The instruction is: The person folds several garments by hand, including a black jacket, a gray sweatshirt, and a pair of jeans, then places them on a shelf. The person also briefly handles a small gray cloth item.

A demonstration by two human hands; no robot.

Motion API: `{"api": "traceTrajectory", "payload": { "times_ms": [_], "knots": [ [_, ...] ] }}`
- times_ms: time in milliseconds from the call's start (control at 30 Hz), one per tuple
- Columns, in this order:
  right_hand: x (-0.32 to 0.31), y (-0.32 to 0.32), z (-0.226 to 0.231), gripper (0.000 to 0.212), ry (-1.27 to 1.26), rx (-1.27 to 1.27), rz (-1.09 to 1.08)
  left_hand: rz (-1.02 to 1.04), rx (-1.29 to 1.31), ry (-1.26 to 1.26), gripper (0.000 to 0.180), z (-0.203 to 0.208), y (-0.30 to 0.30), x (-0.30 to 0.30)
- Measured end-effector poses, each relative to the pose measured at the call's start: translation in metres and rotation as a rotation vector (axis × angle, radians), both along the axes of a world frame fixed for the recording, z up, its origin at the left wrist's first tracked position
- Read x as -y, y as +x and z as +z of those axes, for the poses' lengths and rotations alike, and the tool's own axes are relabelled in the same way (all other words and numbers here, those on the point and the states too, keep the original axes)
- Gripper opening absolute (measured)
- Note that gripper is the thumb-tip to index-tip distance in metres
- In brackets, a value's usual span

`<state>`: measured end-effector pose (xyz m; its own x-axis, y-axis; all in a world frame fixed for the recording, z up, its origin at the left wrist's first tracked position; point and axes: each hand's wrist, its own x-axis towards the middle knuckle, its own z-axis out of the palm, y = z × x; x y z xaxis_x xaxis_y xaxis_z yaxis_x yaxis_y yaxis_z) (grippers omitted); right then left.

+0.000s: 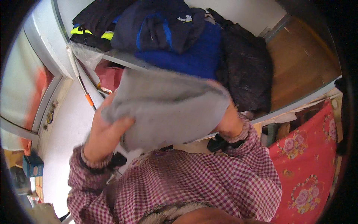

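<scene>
A folded piece of grey cloth (167, 119) is held up in front of my chest, stretched between both hands. My left hand (106, 130) grips its left end, with the thumb lying over the front and the other fingers hidden behind. At the cloth's right end, my right hand (229, 121) has hold of the edge; most of its fingers are out of sight behind the fabric. Just beyond the cloth lies a heap of clothes with a dark navy jacket (160, 30), a bright blue garment (186, 59) and a black garment (246, 63).
The clothes lie on a metal-edged shelf with a brown wooden surface (302, 59). A white and orange pole (82, 82) leans at its left corner near clear plastic (84, 52). Red flowered fabric (304, 168) hangs at the right. A blue-green box (33, 166) sits far left.
</scene>
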<state>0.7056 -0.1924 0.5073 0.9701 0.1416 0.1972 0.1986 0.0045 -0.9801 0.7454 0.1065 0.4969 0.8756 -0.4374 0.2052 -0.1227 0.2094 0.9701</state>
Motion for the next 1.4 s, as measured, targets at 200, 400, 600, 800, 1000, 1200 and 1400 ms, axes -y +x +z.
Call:
{"api": "traceTrajectory", "payload": {
  "times_ms": [200, 400, 600, 800, 1000, 1200, 1400],
  "knots": [
    [0.077, 0.089, 0.074, 0.034, -0.186, 0.363, -0.421, 0.099, 0.486, 0.191, 0.050, 0.092, 0.146, 0.100],
    [0.213, 0.203, 0.111, 0.052, -0.644, 0.361, -1.027, 0.486, 0.743, 0.245, 0.053, 0.081, 0.230, 0.156],
    [0.183, 0.217, 0.064, 0.062, -1.193, 0.325, -0.332, 0.203, 0.560, 0.170, 0.041, -0.044, 0.171, 0.119],
    [0.155, 0.275, 0.054, 0.085, -1.598, 0.310, -0.212, 0.233, 0.488, 0.314, 0.047, -0.077, 0.147, 0.104],
    [0.196, 0.317, 0.064, 0.097, -1.522, -0.033, -0.333, 0.255, 0.503, 0.446, 0.058, -0.066, 0.184, 0.137],
    [0.196, 0.326, 0.068, 0.076, -1.535, 0.108, -0.129, 0.203, 0.570, 0.473, 0.045, -0.060, 0.198, 0.160],
    [0.200, 0.326, 0.099, 0.070, -1.798, 0.184, -0.671, 0.262, 0.624, 0.475, 0.040, -0.048, 0.201, 0.164]
  ]
}}
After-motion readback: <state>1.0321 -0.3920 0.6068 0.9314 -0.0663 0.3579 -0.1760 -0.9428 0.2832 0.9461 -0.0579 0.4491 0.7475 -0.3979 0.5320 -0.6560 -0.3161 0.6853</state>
